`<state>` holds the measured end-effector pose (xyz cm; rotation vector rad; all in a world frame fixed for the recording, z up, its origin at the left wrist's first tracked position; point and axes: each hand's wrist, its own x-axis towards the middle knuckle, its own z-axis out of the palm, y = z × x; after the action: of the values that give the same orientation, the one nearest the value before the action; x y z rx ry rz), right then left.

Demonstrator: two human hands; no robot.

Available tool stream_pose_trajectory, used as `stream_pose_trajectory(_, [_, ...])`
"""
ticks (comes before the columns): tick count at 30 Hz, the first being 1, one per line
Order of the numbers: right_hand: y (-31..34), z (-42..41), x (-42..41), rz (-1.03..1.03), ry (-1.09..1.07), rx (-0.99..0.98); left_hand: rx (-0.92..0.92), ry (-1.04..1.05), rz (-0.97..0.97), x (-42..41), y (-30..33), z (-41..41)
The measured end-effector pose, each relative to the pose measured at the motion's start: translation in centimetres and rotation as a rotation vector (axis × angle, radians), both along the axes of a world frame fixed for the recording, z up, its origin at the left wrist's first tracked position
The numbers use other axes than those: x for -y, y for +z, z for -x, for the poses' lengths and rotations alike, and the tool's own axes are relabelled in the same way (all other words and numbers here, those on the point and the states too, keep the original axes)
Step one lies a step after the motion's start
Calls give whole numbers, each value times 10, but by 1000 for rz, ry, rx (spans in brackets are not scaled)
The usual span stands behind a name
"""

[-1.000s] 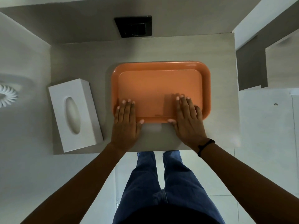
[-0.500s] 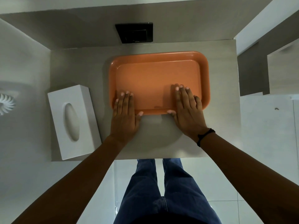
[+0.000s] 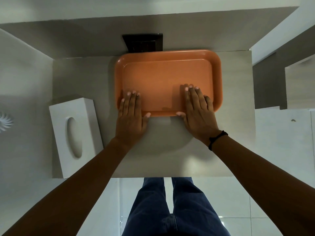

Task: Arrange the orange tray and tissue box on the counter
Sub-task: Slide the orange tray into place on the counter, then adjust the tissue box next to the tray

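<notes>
Fingers: on both hands they lie flat, extended and close together, palms down, gripping nothing; each thumb rests against the tray's near rim.
Left hand [image 3: 130, 116]: fingertips lie over the near-left corner of the tray, palm on the counter [image 3: 81, 74].
Right hand [image 3: 198, 114]: fingers reach onto the tray floor near its near-right corner; a dark band circles the wrist.
Orange tray [image 3: 167, 79]: sits flat towards the back of the counter, right of centre, its far rim at or very near the back wall.
Tray handling: looks like stiff, light, smooth plastic that should slide readily under flat palms; for lifting, the raised rim on the two short sides seems the best hold.
Tissue box [image 3: 75, 135]: stands at the counter's near-left edge, well apart from the tray, slightly skewed; appears rigid and light, best taken by its long sides.
Hidden: the near tray corners under the hands; whether tissue shows in the oval slot is unclear.
Dark wall plate [image 3: 144, 42]: partly cut off by the tray's far rim; its detail is too dim to read.
</notes>
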<state>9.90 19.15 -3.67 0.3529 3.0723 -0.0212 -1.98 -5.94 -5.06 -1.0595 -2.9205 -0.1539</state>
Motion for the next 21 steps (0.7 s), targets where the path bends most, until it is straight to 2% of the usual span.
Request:
stream_pose_trajectory(8, [8,1,14,30,25,-6,33,58,-33,3,11,-1])
stream_pose_trajectory(14, [14,15,91,196,494,-14,-9,384,-88,55,36,-2])
stream_pose_trajectory(17, [6,18,136,210,731,16,-26,581,-87,100,42,-16])
stream_pose_trajectory(21, [-13,21,161,245,825,110,37,749,-23,139,41,-38])
